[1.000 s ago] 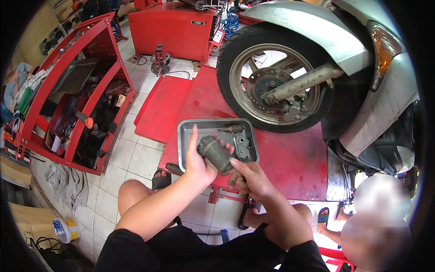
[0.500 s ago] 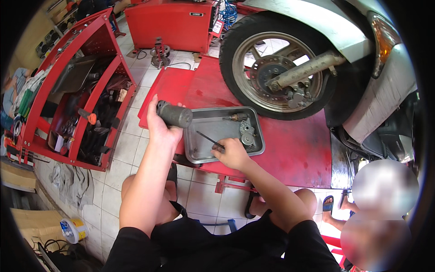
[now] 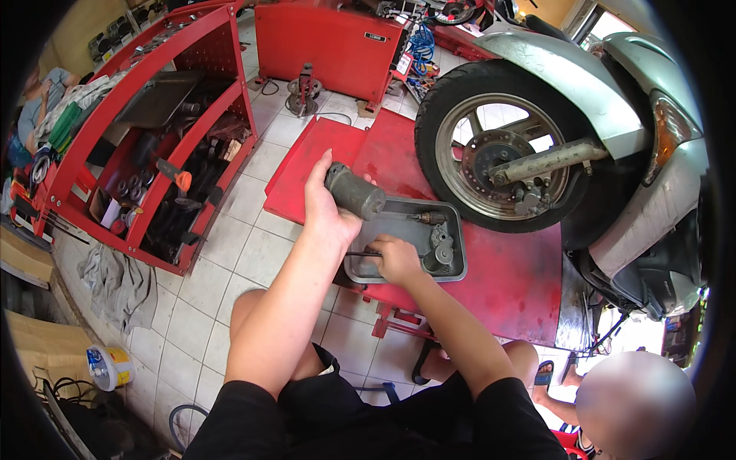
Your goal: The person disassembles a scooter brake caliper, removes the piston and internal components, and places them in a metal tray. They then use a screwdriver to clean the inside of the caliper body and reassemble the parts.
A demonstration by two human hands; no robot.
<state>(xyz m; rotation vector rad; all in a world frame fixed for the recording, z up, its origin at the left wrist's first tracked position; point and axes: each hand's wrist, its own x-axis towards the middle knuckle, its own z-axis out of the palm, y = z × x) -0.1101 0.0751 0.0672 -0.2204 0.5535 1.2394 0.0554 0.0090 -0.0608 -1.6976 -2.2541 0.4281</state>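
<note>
My left hand is wrapped round a dark grey metal cylinder, like a small motor housing, and holds it tilted above the tray's far left corner. Lower and to the right, my right hand pinches a thin dark rod that points left over the near part of the tray. The rod's grip end is hidden in my fingers. In the grey metal tray lie a slim shaft-like part and a round-ended metal part, both along its right side.
The tray rests on a red platform. A silver scooter's front wheel stands just beyond it. To the left is a red tool cart with tools on its shelves. A red cabinet stands behind. Someone sits at the lower right.
The view has shifted, so the surroundings sit further right and lower. The rod has swung from slanting away to nearly level, pointing left. The cylinder stays in my left hand.
</note>
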